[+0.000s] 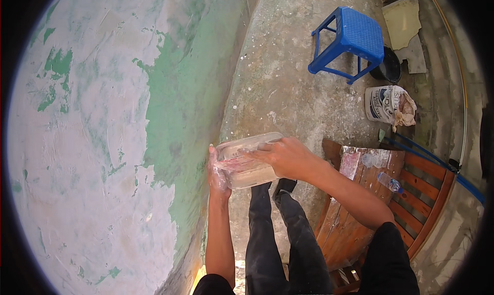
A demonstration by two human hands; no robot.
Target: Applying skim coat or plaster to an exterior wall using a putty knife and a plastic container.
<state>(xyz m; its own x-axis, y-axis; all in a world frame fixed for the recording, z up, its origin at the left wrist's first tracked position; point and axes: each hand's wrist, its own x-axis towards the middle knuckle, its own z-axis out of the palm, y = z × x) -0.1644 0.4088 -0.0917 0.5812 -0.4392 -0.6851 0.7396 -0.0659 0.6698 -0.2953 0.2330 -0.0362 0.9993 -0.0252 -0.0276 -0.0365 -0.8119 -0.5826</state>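
In front of me is a clear, shallow plastic container (pixel 252 180), its inside smeared with whitish residue. My left hand (pixel 217 175), whitened by paste or powder, grips it by its left end. Over the container's opening is my right hand (pixel 284 157), its fingers closed and reaching inside. A narrow pink-and-white streaked piece (pixel 234 164) runs from the right fingertips toward the left hand; its kind is not clear. Close by on the left rises a green wall (pixel 180 99), partly covered with a whitish coat (pixel 92 192).
A blue plastic stool (pixel 360 35) stands at the far right, by a black bucket (pixel 388 68) and an opened white sack (pixel 381 103). A stained wooden bench (pixel 355 212) bears a plastic bottle (pixel 389 182). Blue hoses (pixel 468 187) run along the right. Below me is spotted concrete floor (pixel 288 84).
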